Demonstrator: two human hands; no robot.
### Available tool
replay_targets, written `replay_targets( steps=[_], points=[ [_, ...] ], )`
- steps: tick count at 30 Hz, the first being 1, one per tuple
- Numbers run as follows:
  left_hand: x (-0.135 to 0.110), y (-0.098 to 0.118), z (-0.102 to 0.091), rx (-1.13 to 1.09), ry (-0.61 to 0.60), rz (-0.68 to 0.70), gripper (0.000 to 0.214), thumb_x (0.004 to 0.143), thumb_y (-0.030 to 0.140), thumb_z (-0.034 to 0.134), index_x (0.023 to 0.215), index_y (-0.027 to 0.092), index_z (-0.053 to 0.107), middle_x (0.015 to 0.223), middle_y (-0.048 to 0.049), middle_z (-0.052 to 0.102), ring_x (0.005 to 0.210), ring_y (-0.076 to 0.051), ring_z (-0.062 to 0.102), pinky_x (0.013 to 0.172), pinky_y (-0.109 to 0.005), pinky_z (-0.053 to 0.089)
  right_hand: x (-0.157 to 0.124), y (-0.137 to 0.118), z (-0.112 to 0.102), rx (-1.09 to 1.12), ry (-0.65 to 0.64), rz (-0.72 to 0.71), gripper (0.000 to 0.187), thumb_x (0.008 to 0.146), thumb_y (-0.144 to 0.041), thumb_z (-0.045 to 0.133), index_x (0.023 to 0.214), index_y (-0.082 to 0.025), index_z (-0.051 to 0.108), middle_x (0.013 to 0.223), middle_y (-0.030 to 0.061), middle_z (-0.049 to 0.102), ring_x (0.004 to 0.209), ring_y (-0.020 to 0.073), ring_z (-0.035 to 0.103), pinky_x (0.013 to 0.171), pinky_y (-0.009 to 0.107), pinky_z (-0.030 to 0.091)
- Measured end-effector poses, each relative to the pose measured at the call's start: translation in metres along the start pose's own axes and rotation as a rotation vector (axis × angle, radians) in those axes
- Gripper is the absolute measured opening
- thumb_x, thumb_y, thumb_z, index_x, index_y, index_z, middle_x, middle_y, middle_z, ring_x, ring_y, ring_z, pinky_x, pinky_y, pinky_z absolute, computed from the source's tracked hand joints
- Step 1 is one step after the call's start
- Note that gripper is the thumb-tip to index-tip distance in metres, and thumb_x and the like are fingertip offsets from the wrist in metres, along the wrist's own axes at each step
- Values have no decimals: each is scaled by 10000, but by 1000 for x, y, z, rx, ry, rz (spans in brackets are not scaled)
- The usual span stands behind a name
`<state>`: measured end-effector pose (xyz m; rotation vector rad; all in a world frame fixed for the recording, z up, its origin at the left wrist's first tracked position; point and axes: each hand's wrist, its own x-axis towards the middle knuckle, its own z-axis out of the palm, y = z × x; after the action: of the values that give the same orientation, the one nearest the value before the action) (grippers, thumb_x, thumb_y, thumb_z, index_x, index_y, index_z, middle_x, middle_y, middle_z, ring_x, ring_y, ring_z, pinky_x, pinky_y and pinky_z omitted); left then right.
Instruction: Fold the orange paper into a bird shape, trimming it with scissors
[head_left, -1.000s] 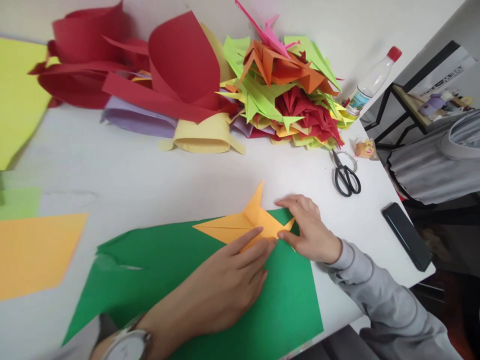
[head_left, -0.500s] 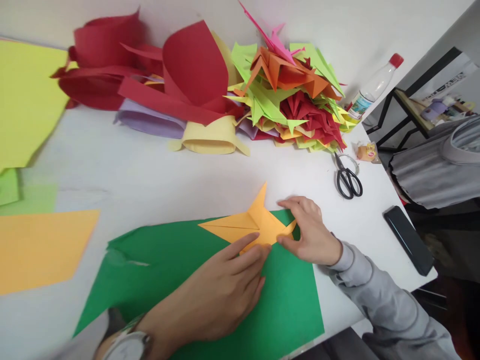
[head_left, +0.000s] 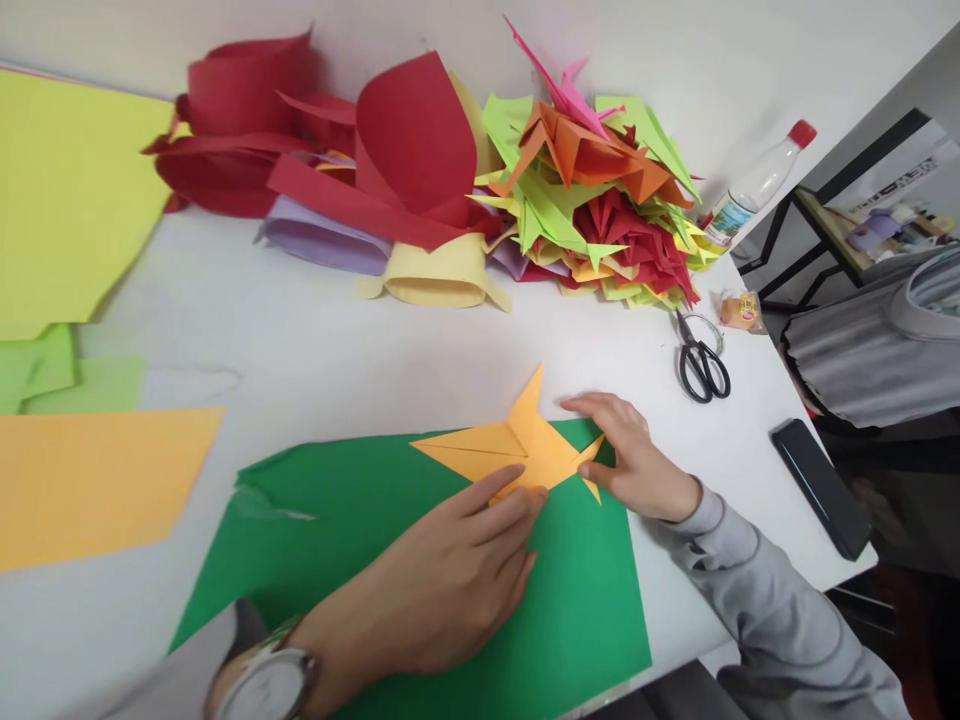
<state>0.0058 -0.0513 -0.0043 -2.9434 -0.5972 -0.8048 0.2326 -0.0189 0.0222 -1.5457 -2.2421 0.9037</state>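
Note:
An orange folded-paper origami piece [head_left: 551, 450] with several pointed flaps lies on a green paper sheet [head_left: 375, 540]. My left hand [head_left: 450, 570], with a watch at its wrist, rests over the near edge of the origami. Its index finger lies stretched on the paper, while the other fingers are slightly bent and partly hidden. At the right end of the piece is my right hand [head_left: 634, 455], thumb and index finger spread apart. The thumb touches the base of the small forked points; the index finger stays off the paper.
Scissors [head_left: 703, 360], a wrapped snack [head_left: 741, 310] and a black phone [head_left: 821, 488] lie to the right. Behind stand folded paper cranes [head_left: 592, 200], red curled paper [head_left: 420, 140] and a bottle [head_left: 757, 185]. Orange sheet [head_left: 97, 480] and yellow sheet [head_left: 67, 200] lie left.
The view has shifted slightly, so things appear a little further right. My right thumb has moved up along the small forked end, and its lower point now shows below the thumb.

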Motion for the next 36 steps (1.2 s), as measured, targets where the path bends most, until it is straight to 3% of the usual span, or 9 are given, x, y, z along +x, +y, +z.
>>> replay_targets(
  steps=[6,9,11,14,20,27,36],
  points=[
    [0,-2,1,-4,-24,12,268,930,215,475,838,151,717,920,-92,724,911,-210,554,1063,-425,382,1,4,-6,120,15,-22,713,682,-33,469,1347,-291,461,1379,42,496,1317,233,409,1112,490,291],
    [0,-1,3,15,-37,24,290,946,240,453,928,130,721,1027,-105,725,955,-214,561,1060,-418,374,0,-1,1,59,60,8,592,779,-185,571,1350,-280,453,1369,67,498,1301,255,420,1105,495,281],
    [-1,0,5,34,-58,37,313,956,260,442,1026,109,707,1127,-116,708,1026,-223,559,1064,-417,364,-1,-4,7,-29,101,7,609,772,-283,651,1347,-255,452,1354,91,503,1302,273,411,1101,497,269],
    [-1,1,6,48,-87,46,324,953,284,457,1094,104,686,1186,-127,688,1087,-235,557,1083,-435,343,-1,-4,12,-91,117,-6,598,771,-253,659,1335,-237,459,1342,97,511,1303,269,411,1091,491,272],
    [-1,0,1,36,1,28,271,932,247,492,848,143,728,974,-103,734,964,-222,580,1062,-433,373,-1,1,9,-89,103,-30,582,794,-267,650,1341,-253,451,1346,83,514,1301,259,423,1090,485,280],
    [0,1,1,35,6,29,283,931,222,486,808,149,730,930,-94,739,944,-223,580,1021,-429,410,-2,-5,13,-142,94,-2,722,704,-360,752,1347,-239,448,1372,111,483,1317,294,398,1105,498,250],
    [1,2,0,34,15,40,336,943,225,461,742,162,723,804,-78,726,878,-224,574,1001,-431,414,-2,-4,2,-30,34,-16,646,747,-150,618,1354,-274,436,1368,71,493,1333,245,391,1110,483,256]
  ],
)
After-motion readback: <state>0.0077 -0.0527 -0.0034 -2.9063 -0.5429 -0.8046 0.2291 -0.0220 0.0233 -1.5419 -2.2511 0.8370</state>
